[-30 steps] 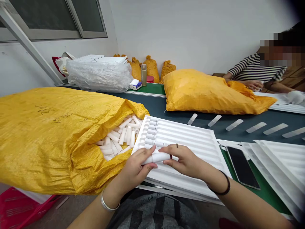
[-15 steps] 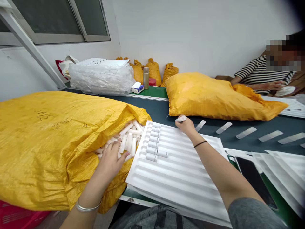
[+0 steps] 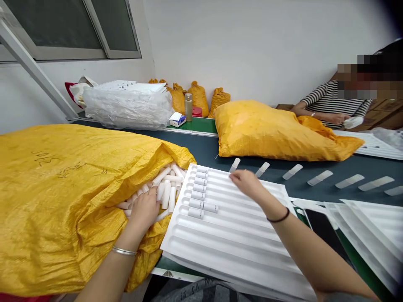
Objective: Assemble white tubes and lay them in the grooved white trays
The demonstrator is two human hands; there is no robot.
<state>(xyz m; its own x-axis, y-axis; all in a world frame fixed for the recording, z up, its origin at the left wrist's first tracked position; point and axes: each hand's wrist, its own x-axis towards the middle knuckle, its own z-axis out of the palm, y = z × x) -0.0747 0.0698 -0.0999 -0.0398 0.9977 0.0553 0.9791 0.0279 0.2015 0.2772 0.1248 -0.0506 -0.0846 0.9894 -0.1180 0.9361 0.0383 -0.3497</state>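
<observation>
My left hand (image 3: pixel 146 209) reaches into the mouth of a big yellow woven sack (image 3: pixel 78 176), among loose white plastic tubes (image 3: pixel 166 195). Its fingers are bent and drawn together over the pile; the tips are hidden, so what they hold does not show. Over the far edge of a white grooved tray (image 3: pixel 233 239), my right hand (image 3: pixel 247 183) has its fingers pinched together with nothing visible in them. Just beyond it a white tube (image 3: pixel 234 165) stands on the dark belt (image 3: pixel 201 147). Several short labelled cylinders (image 3: pixel 200 188) lie at the left ends of the tray's grooves.
A row of white tubes (image 3: pixel 292 171) runs rightward along the belt. Behind it lies a filled yellow sack (image 3: pixel 277 130). A phone (image 3: pixel 327 233) and white trays (image 3: pixel 365 239) are at right. Across the belt sits a person in a striped top (image 3: pixel 327 100).
My right hand has let go of a white tube, now on the belt, and drawn back toward the tray. My left hand's thumb and fingers have come closer together in the pile.
</observation>
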